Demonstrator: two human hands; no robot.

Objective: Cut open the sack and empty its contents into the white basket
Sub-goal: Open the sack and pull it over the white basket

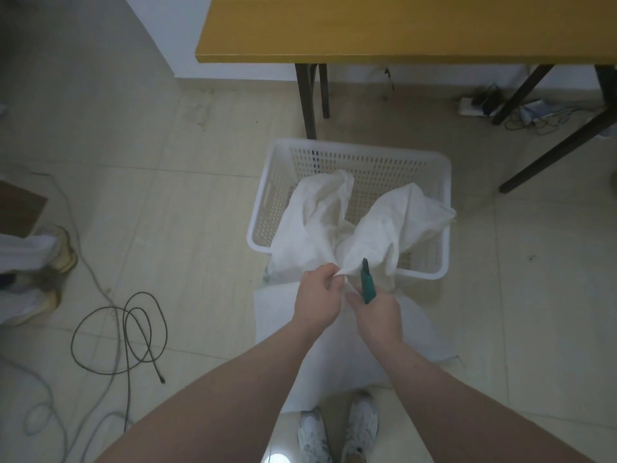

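A view from above, looking down a person's two bare forearms to a tiled floor [173, 208]. A white woven sack [344, 345] stands on the floor just in front of the person's white shoes [362, 426]. Its gathered top spreads into two loose flaps that drape over the near rim of a white basket [437, 182] and lie partly inside it. The basket is plastic, with slotted walls, and sits on the floor just beyond the sack, near the dark leg of a table [400, 25] with a yellow wooden top.

The left hand [317, 295] is clenched around a bunched fold of the sack's fabric at the neck, pulling it into a tight twist. The right hand [379, 315] is closed around the green handle of a small cutter [367, 282], whose dark tip points up and away, resting against the fabric just beside the left hand's grip. Whether the blade has gone through the fabric cannot be told. No contents of the sack are visible.

To the left, a dark cable [123, 332] lies in loose loops on the floor, and paler cords trail near it. At the far left edge, another person's feet in worn shoes [61, 252] are partly in view. Under the table at the right, a power strip [474, 106] and tangled wires lie on the floor.
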